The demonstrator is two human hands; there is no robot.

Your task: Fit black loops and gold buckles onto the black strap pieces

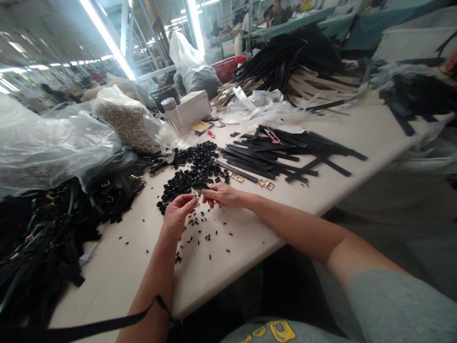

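Note:
My left hand (177, 212) is closed, thumb and fingers pinching a small gold buckle (195, 202). Close beside it, my right hand (224, 194) grips a dark strap piece (204, 187), most of it hidden by the fingers. Whether the buckle and strap touch, I cannot tell. Just beyond both hands lies a heap of small black loops (193, 166). Tiny black bits (209, 237) are scattered over the table below the hands. Gold buckles (266, 184) and gold letter-shaped metal pieces (236, 177) rest right of my right hand.
Black strips (264, 155) with pink-handled snips (273, 136) lie beyond on the pale table (228, 276). Straps with gold buckles are piled left (46, 228), beside plastic bags (53, 147). A bottle (173, 114) and white box (194, 105) stand behind.

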